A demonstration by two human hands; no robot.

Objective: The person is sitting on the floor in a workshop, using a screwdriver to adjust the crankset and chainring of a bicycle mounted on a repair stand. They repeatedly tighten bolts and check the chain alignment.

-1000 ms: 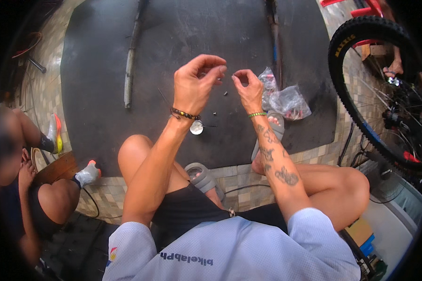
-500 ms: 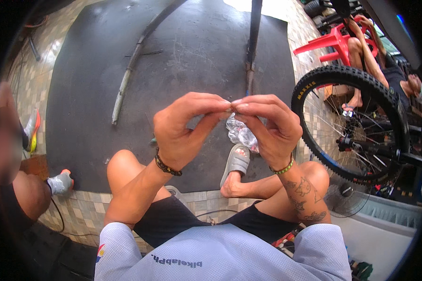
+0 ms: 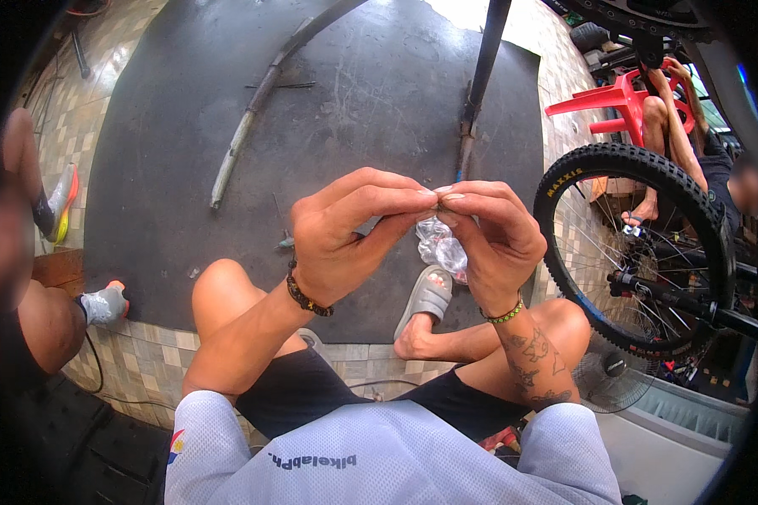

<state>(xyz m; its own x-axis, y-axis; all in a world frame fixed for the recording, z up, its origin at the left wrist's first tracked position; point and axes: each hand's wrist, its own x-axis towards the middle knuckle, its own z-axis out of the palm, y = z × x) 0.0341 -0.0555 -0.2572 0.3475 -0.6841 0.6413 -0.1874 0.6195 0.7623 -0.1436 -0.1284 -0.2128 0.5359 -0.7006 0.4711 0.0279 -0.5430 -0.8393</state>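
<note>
My left hand (image 3: pixel 345 231) and my right hand (image 3: pixel 499 236) meet fingertip to fingertip in front of me, above the black mat (image 3: pixel 168 185). Thumb and fingers of each are pinched together. Whatever sits between them is too small and too covered to name. Behind the right hand lies a crumpled clear plastic bag (image 3: pixel 438 248) on the mat, close to my sandalled foot (image 3: pixel 425 303). A bracelet circles each wrist.
Two legs of a metal stand (image 3: pixel 248 126) rest on the mat. At right is a bicycle wheel (image 3: pixel 556 240) with a knobbly tyre, a fan (image 3: pixel 611 379) below it. A person (image 3: pixel 657 126) sits by a red plastic chair (image 3: pixel 619 101); another person's leg (image 3: pixel 55 337) is at left.
Both hands stay pinched together and sit slightly further right in the picture. The whole scene has shifted a little with my head.
</note>
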